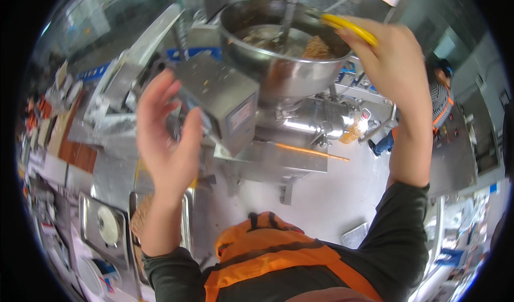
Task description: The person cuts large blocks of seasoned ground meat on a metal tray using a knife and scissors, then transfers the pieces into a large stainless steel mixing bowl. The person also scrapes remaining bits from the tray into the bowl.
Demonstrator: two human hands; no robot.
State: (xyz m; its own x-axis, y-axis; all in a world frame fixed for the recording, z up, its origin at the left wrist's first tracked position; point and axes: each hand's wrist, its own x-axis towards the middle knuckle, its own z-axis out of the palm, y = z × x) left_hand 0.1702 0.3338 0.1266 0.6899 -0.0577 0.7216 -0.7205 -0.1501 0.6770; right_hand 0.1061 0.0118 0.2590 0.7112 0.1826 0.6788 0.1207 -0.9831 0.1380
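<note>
My right hand [397,57] grips a tool by its yellow handle [353,29], held over the right rim of a large stainless steel mixing bowl [277,75]. The tool's far end is blurred against the bowl's inner wall. Inside the bowl a brown crumbly lump [317,48] rests at the right, beside a vertical metal mixer shaft [290,16]. My left hand [168,129] is raised with thumb and fingers apart and nothing visible in it. It appears in front of the left side of a steel control box [219,85], which bears a label with writing; contact cannot be told.
A wooden stick [313,151] lies on the steel machine base [281,165]. Behind it stands a plastic bottle of yellow-orange liquid [355,129]. A co-worker [441,93] is at the right by a steel counter [453,157]. Metal trays [103,225] sit at lower left.
</note>
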